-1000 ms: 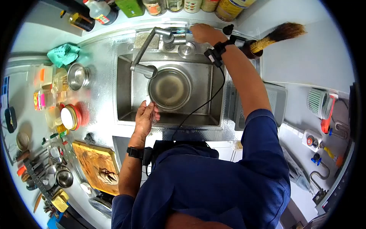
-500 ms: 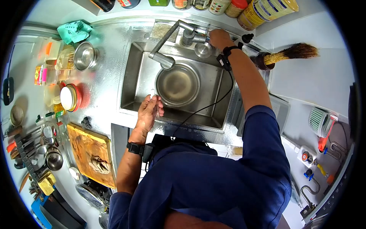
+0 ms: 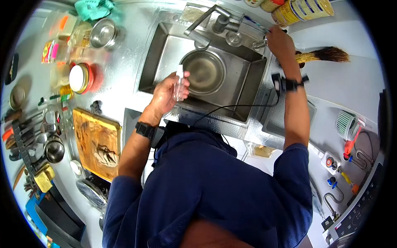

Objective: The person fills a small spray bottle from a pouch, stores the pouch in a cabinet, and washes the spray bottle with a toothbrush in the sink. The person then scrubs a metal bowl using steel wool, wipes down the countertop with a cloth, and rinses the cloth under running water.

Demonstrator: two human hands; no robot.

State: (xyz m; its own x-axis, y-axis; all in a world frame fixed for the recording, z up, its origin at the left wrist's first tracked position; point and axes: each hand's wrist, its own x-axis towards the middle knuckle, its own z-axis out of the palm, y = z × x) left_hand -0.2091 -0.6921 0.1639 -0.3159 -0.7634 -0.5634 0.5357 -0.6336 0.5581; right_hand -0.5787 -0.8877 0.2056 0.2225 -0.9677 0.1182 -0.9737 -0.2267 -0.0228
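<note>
My left hand [image 3: 167, 91] is closed around a small clear bottle [image 3: 178, 89] with a white top, held upright over the sink's front left edge. Behind it, a round metal basin [image 3: 203, 73] with cloudy water sits in the steel sink [image 3: 154, 70], under the grey faucet [image 3: 202, 25]. Over the back right corner, my right hand [image 3: 282, 44] pinches a thin brush [image 3: 255, 24] with a dark blue end pointing left; its exact kind is hard to make out. A small metal-topped fitting [image 3: 258, 44] stands just left of that hand.
A bristle brush [image 3: 324, 55] sticks out beyond my right wrist. Left of the sink are a steel bowl [image 3: 103, 33], a white-lidded jar [image 3: 79, 78] and a wooden cutting board [image 3: 93, 134] with a crumpled cloth-like thing. A black cable [image 3: 231, 106] crosses the sink's front.
My right hand has moved right from behind the faucet, and the thin brush now shows in it. My left hand has turned and risen slightly, bringing the bottle into plain view.
</note>
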